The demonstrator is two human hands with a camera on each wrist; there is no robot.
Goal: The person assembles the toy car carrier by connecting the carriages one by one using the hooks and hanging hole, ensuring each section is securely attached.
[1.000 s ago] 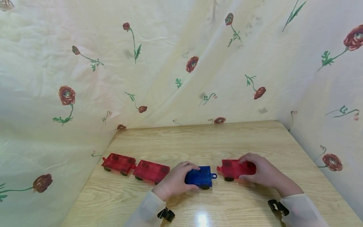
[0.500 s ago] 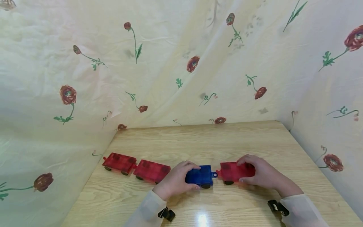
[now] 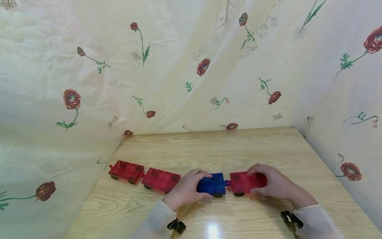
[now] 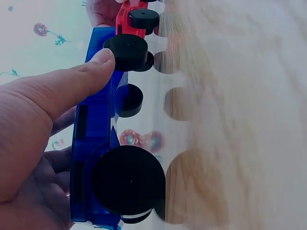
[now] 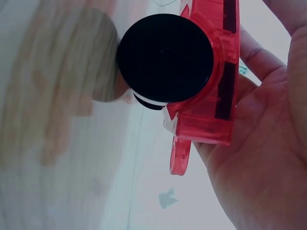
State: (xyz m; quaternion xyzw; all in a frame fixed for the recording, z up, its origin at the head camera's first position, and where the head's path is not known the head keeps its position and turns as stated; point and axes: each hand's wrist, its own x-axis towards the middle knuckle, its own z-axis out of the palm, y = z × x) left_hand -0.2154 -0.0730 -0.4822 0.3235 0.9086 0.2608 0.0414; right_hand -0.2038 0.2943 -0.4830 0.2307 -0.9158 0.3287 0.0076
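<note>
My left hand [image 3: 188,187] grips a blue toy train car [image 3: 214,183] by its sides; in the left wrist view the thumb [image 4: 91,72] presses its side by a black wheel [image 4: 128,179]. On the right, my right hand [image 3: 273,182] holds a red toy train car [image 3: 238,182] between thumb and fingers. The blue car's ring coupler [image 3: 227,183] overlaps the red car's near end, where its hook is hidden. A red coupling loop [image 5: 180,155] sticks out from the other end of the red car in the right wrist view. Both cars have their wheels at the wooden table.
Two more red cars, one at the far left [image 3: 126,170] and one beside the left hand [image 3: 161,179], stand linked on the wooden table [image 3: 209,149]. Flower-printed cloth [image 3: 167,83] hangs around the table's back and sides. Black straps [image 3: 176,225] sit at both wrists.
My right hand has drawn the red car leftward and slightly nearer, closing the gap to the blue car's ring. The left hand and blue car have barely shifted.
</note>
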